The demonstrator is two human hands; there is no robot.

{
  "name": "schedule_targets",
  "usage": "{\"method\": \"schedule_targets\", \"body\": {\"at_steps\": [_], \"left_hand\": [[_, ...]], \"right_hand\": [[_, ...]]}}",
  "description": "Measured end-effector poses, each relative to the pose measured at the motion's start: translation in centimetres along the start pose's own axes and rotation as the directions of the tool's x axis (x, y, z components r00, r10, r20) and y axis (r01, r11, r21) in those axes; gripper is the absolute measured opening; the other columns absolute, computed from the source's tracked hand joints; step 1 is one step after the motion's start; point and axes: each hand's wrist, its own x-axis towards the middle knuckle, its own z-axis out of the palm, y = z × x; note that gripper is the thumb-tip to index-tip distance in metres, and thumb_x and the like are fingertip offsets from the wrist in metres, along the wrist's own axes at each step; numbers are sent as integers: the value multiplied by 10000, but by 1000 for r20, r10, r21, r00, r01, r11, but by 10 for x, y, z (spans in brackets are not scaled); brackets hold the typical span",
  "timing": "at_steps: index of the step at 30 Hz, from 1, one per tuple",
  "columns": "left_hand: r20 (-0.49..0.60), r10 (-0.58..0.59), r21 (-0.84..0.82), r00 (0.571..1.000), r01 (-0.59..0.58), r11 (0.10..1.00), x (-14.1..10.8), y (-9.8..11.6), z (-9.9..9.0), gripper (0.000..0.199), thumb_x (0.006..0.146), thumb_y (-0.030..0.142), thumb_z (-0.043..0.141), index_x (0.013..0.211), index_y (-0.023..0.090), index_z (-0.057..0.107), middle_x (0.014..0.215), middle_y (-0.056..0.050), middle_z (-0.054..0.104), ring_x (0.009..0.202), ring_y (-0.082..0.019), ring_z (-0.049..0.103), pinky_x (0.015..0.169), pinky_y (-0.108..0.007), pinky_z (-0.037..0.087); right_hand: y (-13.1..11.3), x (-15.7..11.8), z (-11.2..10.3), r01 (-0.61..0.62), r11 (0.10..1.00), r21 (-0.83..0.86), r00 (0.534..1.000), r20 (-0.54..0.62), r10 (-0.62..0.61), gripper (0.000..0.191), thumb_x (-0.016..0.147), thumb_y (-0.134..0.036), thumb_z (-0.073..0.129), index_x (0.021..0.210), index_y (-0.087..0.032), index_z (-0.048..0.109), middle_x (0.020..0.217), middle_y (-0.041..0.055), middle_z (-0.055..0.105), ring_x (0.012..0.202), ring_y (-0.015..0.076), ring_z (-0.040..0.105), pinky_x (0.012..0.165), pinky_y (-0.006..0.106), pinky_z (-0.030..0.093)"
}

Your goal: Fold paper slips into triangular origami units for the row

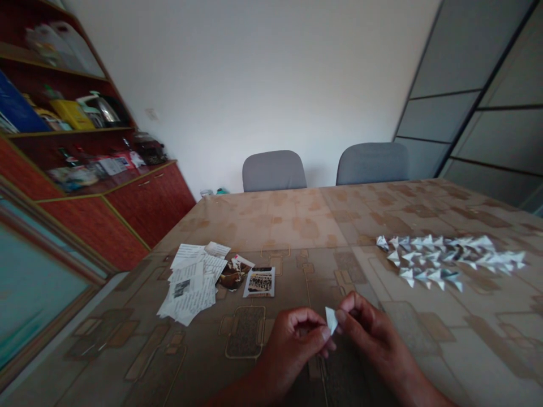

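A small folded piece of paper point(331, 320), whitish and pointed at the top, is held up above the near middle of the table. My left hand point(299, 339) pinches it from the left between thumb and fingers. From the right, my right hand point(367, 325) grips its other edge with thumb and forefinger. To the left lies a loose pile of printed paper slips point(190, 285), with a brown picture piece point(233, 273) and a photo slip point(259, 282) beside it. Several rows of folded paper pieces point(432, 257) stand on the right, their points upward.
The table point(297, 217) has a brown patterned cover. Two grey chairs, a left one point(274, 170) and a right one point(373, 163), stand at its far edge. A reddish wooden cabinet point(148, 198) with bottles and a kettle point(106, 108) is at left; a panelled wardrobe point(449, 85) is at right.
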Motion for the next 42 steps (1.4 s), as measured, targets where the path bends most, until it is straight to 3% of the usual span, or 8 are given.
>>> {"method": "schedule_targets", "body": {"at_steps": [5, 10, 14, 21, 26, 29, 33, 42], "left_hand": [[-1, 1, 44, 1000, -1, 999, -2, 6, 2, 304, 746, 415, 690, 713, 126, 602, 657, -49, 667, 571, -126, 573, 588, -234, 445], [-67, 184, 214, 981, -166, 963, -1, 17, -1, 194, 751, 309, 671, 828, 132, 659, 744, -44, 657, 694, -160, 591, 653, -245, 445], [-65, 226, 363, 972, -188, 912, -1, 20, -3, 156, 748, 289, 670, 712, 137, 670, 655, -24, 625, 626, -140, 543, 613, -231, 407], [-166, 38, 4, 985, -38, 999, 2, 12, -5, 291, 671, 398, 745, 641, 145, 605, 568, 14, 577, 570, -124, 527, 594, -227, 405], [-89, 123, 15, 988, -122, 992, 2, 12, -3, 192, 708, 305, 722, 754, 142, 632, 681, -2, 618, 647, -130, 566, 629, -220, 427], [-54, 168, 80, 984, -163, 983, 1, 12, -2, 114, 720, 230, 680, 782, 140, 647, 735, -22, 643, 685, -142, 592, 659, -231, 449], [-89, 177, 213, 980, -155, 965, 2, 9, -4, 33, 720, 166, 628, 725, 140, 648, 694, -24, 643, 662, -145, 595, 641, -229, 452], [-119, 259, 481, 959, -172, 860, 8, 6, -15, 161, 781, 116, 542, 848, 158, 682, 810, -54, 705, 751, -179, 653, 693, -255, 485]], "right_hand": [[-1, 0, -3, -1, 1000, 2, 997, 79, 1, 300, 896, -469, 551, 765, -202, 513, 650, -28, 543, 607, 138, 531, 598, 249, 423], [-11, 0, -8, 83, 979, -185, 994, 85, -69, 264, 906, -412, 546, 747, -202, 563, 693, -20, 537, 666, 141, 520, 629, 236, 414], [-14, 0, -9, 107, 948, -299, 988, 135, -69, 251, 907, -391, 541, 749, -199, 574, 701, -13, 549, 677, 147, 530, 626, 236, 414], [-9, 3, -9, 96, 966, -242, 989, 137, -64, 227, 889, -397, 545, 811, -197, 621, 740, 3, 616, 712, 159, 579, 652, 238, 453], [-10, 3, -10, 108, 929, -355, 989, 130, -66, 234, 882, -344, 534, 702, -203, 588, 651, -22, 560, 631, 137, 541, 590, 213, 430], [-8, 2, -10, 130, 915, -381, 989, 122, -89, 217, 869, -314, 527, 683, -206, 553, 641, -26, 540, 622, 134, 530, 584, 211, 424], [-5, 3, -10, 107, 903, -416, 992, 110, -67, 224, 887, -311, 493, 698, -210, 555, 640, -21, 549, 622, 142, 540, 578, 219, 430], [1, 7, -18, 88, 811, -579, 994, 108, -31, 192, 894, -273, 472, 791, -202, 618, 744, 20, 642, 699, 178, 614, 625, 267, 465]]}}
